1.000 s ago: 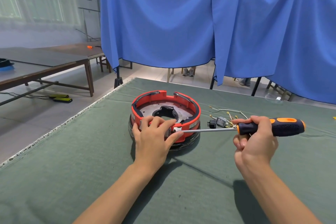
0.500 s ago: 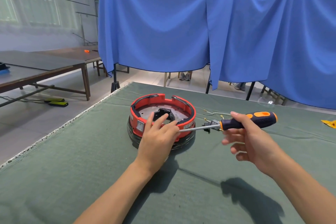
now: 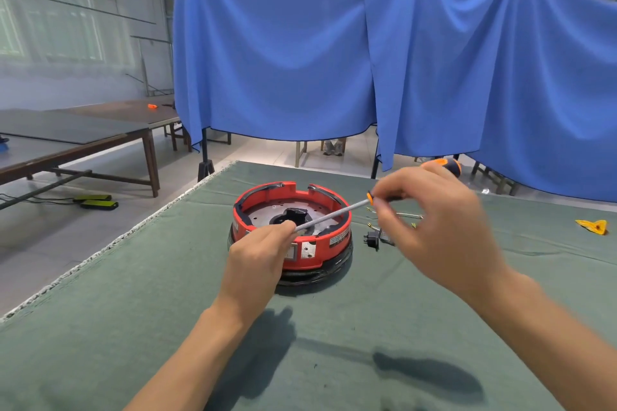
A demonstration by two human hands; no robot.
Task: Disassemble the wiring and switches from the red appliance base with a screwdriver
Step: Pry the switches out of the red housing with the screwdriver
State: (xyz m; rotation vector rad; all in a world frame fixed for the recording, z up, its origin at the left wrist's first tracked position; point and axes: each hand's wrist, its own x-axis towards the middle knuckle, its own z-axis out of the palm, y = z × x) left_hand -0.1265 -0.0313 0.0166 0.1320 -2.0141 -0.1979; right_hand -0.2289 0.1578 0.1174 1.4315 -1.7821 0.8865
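- A round red appliance base (image 3: 293,237) sits on a green cloth-covered table (image 3: 133,327), directly ahead of the person and toward the middle of the table.
- The left hand (image 3: 258,257) is nearer to it, lying against the base's near rim, fingers curled to pinch the tip end of the screwdriver (image 3: 334,212).
- The screwdriver's long axis slants across the top of the base, low at the near left and rising to the far right, where the right hand (image 3: 430,220) grips the handle, well above the table.
- In my judgement, the next move depends on guiding that tip down into the base.
- The base is a shallow ring with a red wall, black trim, a grey metal floor dotted with holes and a dark central opening; small labels mark its near wall.
- Just right of the base lies a small black switch with wires (image 3: 377,237), apart from it.
- Further right rests a yellow scrap (image 3: 592,227); blue curtains (image 3: 367,60) hang behind.
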